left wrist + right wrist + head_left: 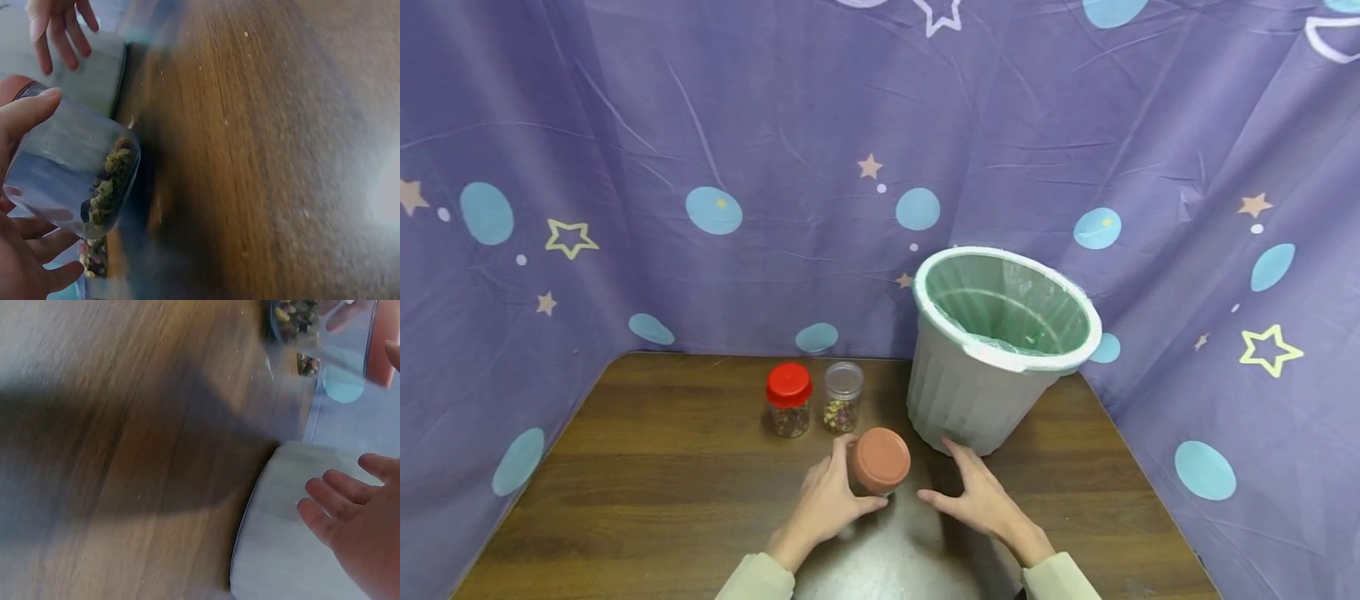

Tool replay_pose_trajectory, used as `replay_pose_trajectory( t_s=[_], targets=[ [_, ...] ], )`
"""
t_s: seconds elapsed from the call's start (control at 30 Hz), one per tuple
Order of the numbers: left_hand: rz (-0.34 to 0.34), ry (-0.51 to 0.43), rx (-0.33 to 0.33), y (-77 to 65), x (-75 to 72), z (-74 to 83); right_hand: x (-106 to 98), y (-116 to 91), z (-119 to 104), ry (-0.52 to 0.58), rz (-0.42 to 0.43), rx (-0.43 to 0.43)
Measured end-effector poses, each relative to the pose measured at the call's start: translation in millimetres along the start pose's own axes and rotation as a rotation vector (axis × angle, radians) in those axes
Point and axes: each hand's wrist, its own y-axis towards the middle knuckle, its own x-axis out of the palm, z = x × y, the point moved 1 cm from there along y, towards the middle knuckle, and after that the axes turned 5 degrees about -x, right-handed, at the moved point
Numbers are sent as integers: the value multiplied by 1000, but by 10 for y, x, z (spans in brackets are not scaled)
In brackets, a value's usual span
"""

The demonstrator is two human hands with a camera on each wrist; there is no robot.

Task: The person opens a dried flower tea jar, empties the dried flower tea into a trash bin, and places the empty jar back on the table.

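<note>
My left hand [826,502] grips a clear jar with an orange-pink lid [882,460], thumb on the near side and fingers round the far side. In the left wrist view, dried flower-like bits lie at the bottom of this jar [65,147]. I cannot tell whether its base touches the table. My right hand [983,502] is spread to the right of the jar, holding nothing, in front of a grey bin [958,400]. In the right wrist view its fingers [337,497] are apart and loosely bent.
Behind the held jar stand a red-lidded jar [789,400] and a clear-lidded jar [842,396], both with dried contents. A green liner [1000,304] sits inside the tall bin. A purple patterned curtain [775,167] hangs round the brown wooden table [647,467].
</note>
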Motion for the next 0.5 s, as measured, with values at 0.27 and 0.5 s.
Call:
replay_pose_trajectory(
  t_s=[0.27,0.5],
  targets=[
    [-9,53,79,-24,44,115,41,30,-113,32,-5,-53],
    [-16,100,143,-61,67,223,46,43,-167,70,-17,-71]
  ],
)
